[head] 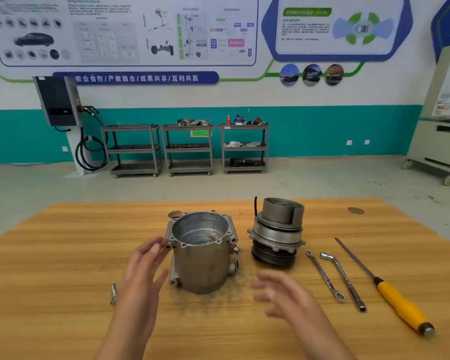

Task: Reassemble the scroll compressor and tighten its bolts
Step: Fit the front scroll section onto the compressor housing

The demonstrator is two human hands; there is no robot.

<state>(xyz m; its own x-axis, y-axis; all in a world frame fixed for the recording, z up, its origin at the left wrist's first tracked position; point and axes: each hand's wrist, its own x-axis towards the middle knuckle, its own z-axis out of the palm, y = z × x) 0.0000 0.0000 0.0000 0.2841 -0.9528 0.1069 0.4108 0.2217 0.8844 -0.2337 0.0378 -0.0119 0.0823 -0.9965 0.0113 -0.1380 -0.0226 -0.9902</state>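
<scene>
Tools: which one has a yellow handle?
The screwdriver, farthest right on the table. The flat wrench and the bent socket wrench to its left are bare metal all over.

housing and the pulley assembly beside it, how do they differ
The housing is a hollow, open-topped shell of bare silver metal; the pulley assembly is a filled stack with a black grooved pulley at its base. The housing stands between the left hand and right hand; the pulley assembly stands to its right, clear of both. Both stand upright on the wooden table.
</scene>
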